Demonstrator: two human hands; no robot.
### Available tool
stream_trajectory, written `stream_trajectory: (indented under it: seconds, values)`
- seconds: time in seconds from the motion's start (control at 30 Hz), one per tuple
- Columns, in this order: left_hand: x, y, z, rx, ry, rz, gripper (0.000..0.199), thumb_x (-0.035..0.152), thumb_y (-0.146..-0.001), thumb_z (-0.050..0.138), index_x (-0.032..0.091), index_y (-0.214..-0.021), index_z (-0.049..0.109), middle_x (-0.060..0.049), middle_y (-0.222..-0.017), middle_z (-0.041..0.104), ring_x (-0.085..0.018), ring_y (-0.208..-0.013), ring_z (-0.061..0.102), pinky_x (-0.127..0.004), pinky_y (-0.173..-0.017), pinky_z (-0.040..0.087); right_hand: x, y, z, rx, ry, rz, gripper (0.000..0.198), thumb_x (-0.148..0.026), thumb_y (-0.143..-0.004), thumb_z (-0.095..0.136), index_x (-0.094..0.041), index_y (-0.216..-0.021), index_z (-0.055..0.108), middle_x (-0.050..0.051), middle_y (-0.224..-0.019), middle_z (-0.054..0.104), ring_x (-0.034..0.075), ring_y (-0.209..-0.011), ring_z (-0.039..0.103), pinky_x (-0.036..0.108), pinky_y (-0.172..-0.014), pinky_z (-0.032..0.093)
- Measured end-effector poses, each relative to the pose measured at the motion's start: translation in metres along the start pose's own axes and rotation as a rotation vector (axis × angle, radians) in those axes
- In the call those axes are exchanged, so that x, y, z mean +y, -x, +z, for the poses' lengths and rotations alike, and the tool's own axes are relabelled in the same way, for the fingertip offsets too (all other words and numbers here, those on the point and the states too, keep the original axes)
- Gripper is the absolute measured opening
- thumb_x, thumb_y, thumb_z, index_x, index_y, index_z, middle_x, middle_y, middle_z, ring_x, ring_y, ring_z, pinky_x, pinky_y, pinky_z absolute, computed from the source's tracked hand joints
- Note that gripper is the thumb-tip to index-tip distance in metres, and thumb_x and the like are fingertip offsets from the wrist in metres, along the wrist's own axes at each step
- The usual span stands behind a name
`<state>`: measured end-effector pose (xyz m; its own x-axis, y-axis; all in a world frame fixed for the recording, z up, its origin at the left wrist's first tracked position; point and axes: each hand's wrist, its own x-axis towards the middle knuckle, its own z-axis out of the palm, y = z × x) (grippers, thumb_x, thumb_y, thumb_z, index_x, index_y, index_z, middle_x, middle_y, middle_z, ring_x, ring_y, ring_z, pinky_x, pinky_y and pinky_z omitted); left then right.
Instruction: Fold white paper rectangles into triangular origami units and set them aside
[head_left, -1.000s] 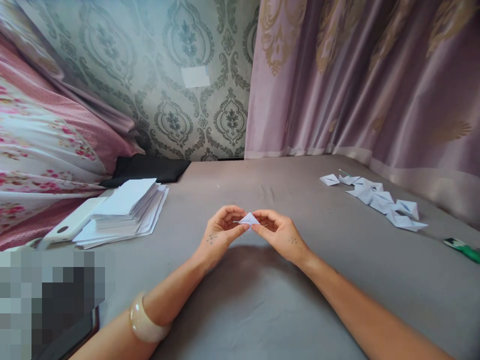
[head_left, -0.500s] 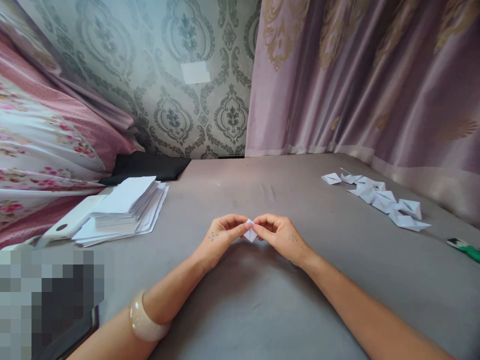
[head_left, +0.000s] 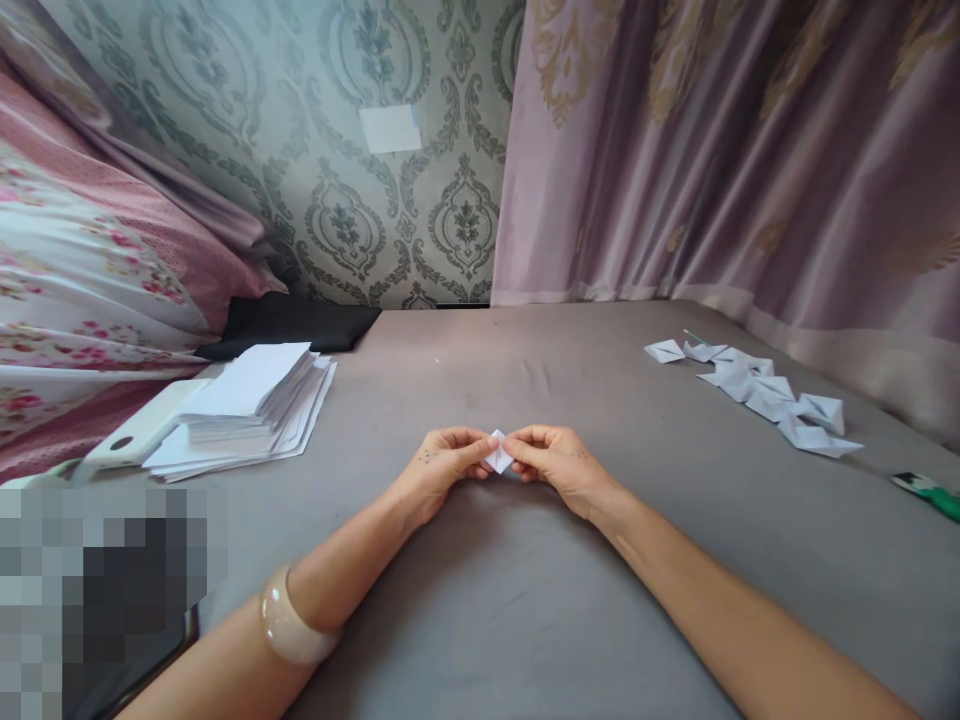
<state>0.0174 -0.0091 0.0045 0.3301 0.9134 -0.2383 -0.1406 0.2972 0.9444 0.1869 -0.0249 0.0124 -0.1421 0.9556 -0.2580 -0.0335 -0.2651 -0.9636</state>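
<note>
A small folded white paper (head_left: 499, 454), diamond-shaped from here, is pinched between both hands above the grey surface. My left hand (head_left: 450, 462) grips its left side with thumb and fingers, and a pale bangle circles that forearm. From the other side, the thumb and fingers of my right hand (head_left: 555, 462) close on the paper's right edge. The fingers behind the paper are partly hidden.
To the left, a stack of white paper (head_left: 247, 400) lies beside a white board (head_left: 142, 430) with a hole. Several folded paper boats (head_left: 769, 395) sit at the right. A green-handled tool (head_left: 934, 495) lies at the right edge. A black cloth-like item (head_left: 300, 325) is at the back.
Both hands still pinch the folded paper. The fingers have shifted slightly and the paper shows more of a full diamond. The view has tilted down a little.
</note>
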Motion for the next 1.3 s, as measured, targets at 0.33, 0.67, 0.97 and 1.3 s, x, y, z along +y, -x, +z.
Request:
stream_trajectory:
  seconds: [0.33,0.67,0.97,1.3]
  values:
    - [-0.002,0.0,0.001,0.067,-0.161,0.059,0.036,0.042,-0.064,0.076,0.01,-0.077,0.068,0.0,-0.06,0.061,-0.006,-0.051,0.046,-0.02,-0.052,0.036,-0.002,0.003,0.003,-0.068,0.112,-0.015,0.038,-0.049,-0.065,0.074,-0.014,-0.074,0.065,0.0,-0.064,0.06,0.006,-0.052,0.047,0.019,-0.046,0.033]
    - [-0.001,-0.016,-0.015,0.077,-0.489,0.131,0.024,0.033,-0.077,0.062,0.012,-0.085,0.068,-0.003,-0.065,0.065,-0.012,-0.057,0.056,-0.022,-0.055,0.04,-0.003,-0.021,-0.005,0.014,0.594,-0.134,0.024,-0.035,-0.079,0.056,-0.015,-0.075,0.07,0.003,-0.07,0.068,0.012,-0.06,0.056,0.023,-0.055,0.038]
    - [0.0,-0.023,-0.013,0.19,-1.027,0.362,0.016,0.022,-0.078,0.058,0.017,-0.079,0.073,-0.005,-0.078,0.064,-0.015,-0.07,0.058,-0.026,-0.068,0.044,0.009,-0.032,-0.008,0.117,0.819,-0.332,0.019,-0.033,-0.079,0.059,-0.023,-0.087,0.072,0.002,-0.084,0.072,0.016,-0.074,0.062,0.028,-0.07,0.044]
    - [-0.002,-0.024,-0.023,0.031,-0.97,0.357,0.017,0.021,-0.079,0.057,0.017,-0.09,0.071,-0.001,-0.075,0.061,-0.011,-0.063,0.052,-0.022,-0.061,0.04,0.014,-0.029,-0.001,0.066,0.868,-0.42,0.012,-0.022,-0.079,0.059,-0.021,-0.087,0.068,0.002,-0.089,0.066,0.013,-0.074,0.057,0.026,-0.068,0.042]
